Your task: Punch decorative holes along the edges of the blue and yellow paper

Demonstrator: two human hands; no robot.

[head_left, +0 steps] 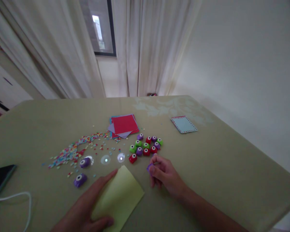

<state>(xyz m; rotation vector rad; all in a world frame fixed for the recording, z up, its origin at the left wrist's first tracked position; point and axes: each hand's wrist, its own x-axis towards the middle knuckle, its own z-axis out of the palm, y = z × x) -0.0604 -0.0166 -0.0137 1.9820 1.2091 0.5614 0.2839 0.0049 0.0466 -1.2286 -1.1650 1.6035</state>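
Observation:
A sheet of yellow paper (120,196) lies under my left hand (93,203), the thumb on its near part and the fingers along its far left edge. My right hand (165,174), to the right of the sheet, pinches a small purple craft punch (149,167); the fingers cover most of it. Just beyond that hand stands a cluster of small red, green and purple punches with white buttons, among them a red punch (132,158). Two larger purple punches, a nearer one (80,180) and a farther one (85,162), stand left of the paper.
Coloured paper confetti (71,153) spreads across the left middle of the table. Behind it lies a stack of red, blue and lilac paper (125,124). A pale blue card with a dotted border (184,124) is farther right. A dark tablet-like device (1,178) and white cable (26,193) occupy the left edge.

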